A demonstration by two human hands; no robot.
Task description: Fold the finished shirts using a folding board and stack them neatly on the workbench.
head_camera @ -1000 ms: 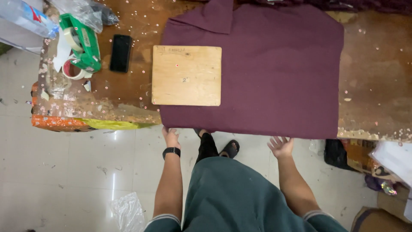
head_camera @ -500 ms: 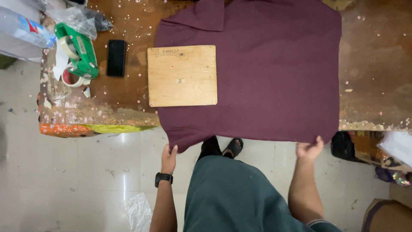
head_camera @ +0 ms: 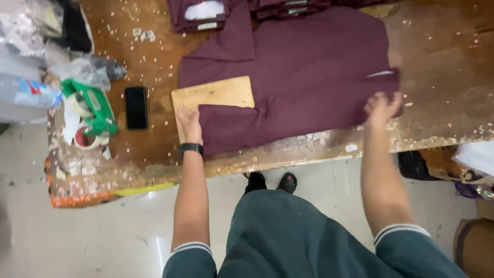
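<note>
So there's a maroon shirt (head_camera: 309,67) spread flat on a beat-up wooden table (head_camera: 442,72), collar end pointing away from the person, and its bottom part is folded up over a tan board (head_camera: 216,92) that sits on the shirt's left half. The left hand (head_camera: 189,119), black watch (head_camera: 191,149) on the wrist, is pressing down right at the board's near-left edge where the folded cloth meets it; fingers look close together and laid flat, thumb out a bit, not really gripping anything. The right hand (head_camera: 382,107) is over at the shirt's right edge and it's blurry, but the fingers seem curled onto the cloth there, pinching the hem; can't tell how tight. Along the far edge of the table there's a stack (head_camera: 236,10) of folded maroon shirts with pale labels showing. Left of the board, just apart from it, lies a black phone (head_camera: 136,106), and further left a green tape dispenser (head_camera: 92,108) with a tape roll (head_camera: 85,139) beside it, plus some clear plastic bags (head_camera: 31,67). Table top is speckled all over with little white bits. Below the edge you can see the person's green clothes and black shoes (head_camera: 271,181) on a pale floor (head_camera: 103,237).
</note>
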